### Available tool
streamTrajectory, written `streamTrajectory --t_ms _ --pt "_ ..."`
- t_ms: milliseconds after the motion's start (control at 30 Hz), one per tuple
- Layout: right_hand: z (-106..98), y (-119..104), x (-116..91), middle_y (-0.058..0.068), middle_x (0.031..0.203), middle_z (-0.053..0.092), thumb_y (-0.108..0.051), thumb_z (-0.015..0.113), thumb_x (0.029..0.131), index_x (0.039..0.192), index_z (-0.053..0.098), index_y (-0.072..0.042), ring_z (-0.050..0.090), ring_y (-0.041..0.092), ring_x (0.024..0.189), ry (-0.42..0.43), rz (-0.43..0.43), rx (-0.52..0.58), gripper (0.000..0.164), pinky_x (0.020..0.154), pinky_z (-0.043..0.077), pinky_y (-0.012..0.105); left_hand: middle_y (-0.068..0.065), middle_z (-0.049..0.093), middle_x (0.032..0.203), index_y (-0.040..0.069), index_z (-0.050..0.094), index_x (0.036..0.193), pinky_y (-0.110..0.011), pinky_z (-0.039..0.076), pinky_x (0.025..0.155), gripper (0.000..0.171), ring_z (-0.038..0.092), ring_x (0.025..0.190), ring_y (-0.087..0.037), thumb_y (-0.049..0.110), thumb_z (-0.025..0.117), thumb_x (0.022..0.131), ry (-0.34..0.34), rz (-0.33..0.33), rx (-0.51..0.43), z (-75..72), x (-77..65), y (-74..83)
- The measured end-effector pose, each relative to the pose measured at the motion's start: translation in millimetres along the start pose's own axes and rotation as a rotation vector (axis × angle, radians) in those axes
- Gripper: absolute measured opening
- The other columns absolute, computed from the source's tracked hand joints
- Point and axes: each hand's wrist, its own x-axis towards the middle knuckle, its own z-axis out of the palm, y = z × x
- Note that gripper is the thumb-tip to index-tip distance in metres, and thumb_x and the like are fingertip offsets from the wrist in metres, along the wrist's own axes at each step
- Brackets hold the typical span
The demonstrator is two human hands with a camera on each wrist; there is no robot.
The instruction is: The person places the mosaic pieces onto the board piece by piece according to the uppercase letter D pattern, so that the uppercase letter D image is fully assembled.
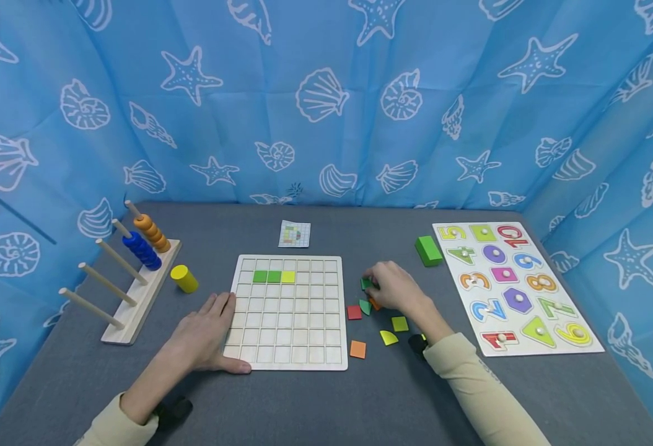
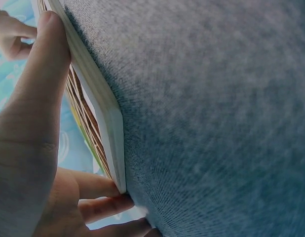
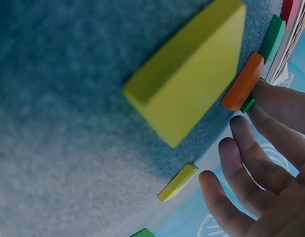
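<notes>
A white grid board (image 1: 287,337) lies at the middle of the table, with two green squares (image 1: 267,277) and a yellow square (image 1: 288,277) in one of its upper rows. My left hand (image 1: 206,334) rests at the board's lower left corner, thumb along the near edge and straight fingers against the left side. Right of the board, my right hand (image 1: 396,286) pinches a small green tile (image 1: 365,283) between thumb and index finger. Beside those fingertips is an orange tile (image 3: 244,81). A red square (image 1: 354,312) and a green quarter-round tile (image 1: 365,307) lie close by.
Loose yellow tiles (image 1: 399,324) and an orange square (image 1: 357,349) lie nearer me. A pattern card (image 1: 295,234) is behind the board. Left stand a peg stacker (image 1: 131,316) and a yellow cylinder (image 1: 184,279); right are a green block (image 1: 429,251) and a number puzzle (image 1: 518,291).
</notes>
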Motion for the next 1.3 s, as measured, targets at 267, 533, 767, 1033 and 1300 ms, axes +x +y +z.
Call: streamTrajectory --t_ms 267,533,767,1033,1300 --pt "-2.2 -10.4 0.3 0.006 0.067 0.057 -0.006 0.073 0.092 0.115 0.075 0.002 0.044 0.013 0.058 -0.02 0.014 0.039 0.025 0.053 0.029 0.024 -0.031 0.039 0.157 -0.01 0.033 0.154 -0.068 0.051 0.098 0.142 0.043 0.142 -0.054 0.088 0.074 0.059 0.002 0.0 0.009 -0.5 -0.3 -0.6" --pt "-2.9 -29.1 2.5 0.005 0.064 0.053 -0.007 0.074 0.092 0.117 0.075 0.001 0.041 0.011 0.052 -0.009 -0.009 0.062 0.026 0.05 0.027 0.023 -0.031 0.039 0.157 -0.01 0.034 0.154 -0.068 0.05 0.098 0.141 0.043 0.142 -0.055 0.087 0.075 0.059 -0.002 -0.005 0.011 -1.1 -1.1 -0.6" --pt "-0.9 -44.3 6.9 0.006 0.068 0.059 -0.006 0.073 0.092 0.115 0.076 0.001 0.036 0.011 0.052 -0.001 -0.049 0.069 0.025 0.05 0.025 0.023 -0.032 0.038 0.157 -0.01 0.034 0.154 -0.067 0.05 0.099 0.141 0.043 0.142 -0.054 0.087 0.074 0.059 -0.001 -0.006 0.014 -0.8 -0.8 -0.6" --pt "4.0 -62.9 15.7 0.011 0.097 0.075 -0.01 0.076 0.091 0.113 0.078 -0.002 0.058 0.016 0.072 0.011 -0.077 0.039 0.024 0.06 0.046 0.029 -0.032 0.039 0.156 -0.01 0.034 0.153 -0.067 0.05 0.099 0.142 0.043 0.141 -0.055 0.087 0.075 0.059 0.02 0.007 -0.001 -0.1 -0.7 -1.0" --pt "9.2 -79.2 24.6 0.015 0.111 0.077 -0.007 0.075 0.091 0.113 0.077 0.0 0.069 0.024 0.088 0.015 -0.12 0.076 0.023 0.07 0.051 0.032 -0.031 0.04 0.156 -0.01 0.034 0.153 -0.066 0.052 0.098 0.142 0.044 0.141 -0.054 0.087 0.075 0.059 0.034 0.022 0.001 0.3 0.0 -1.3"
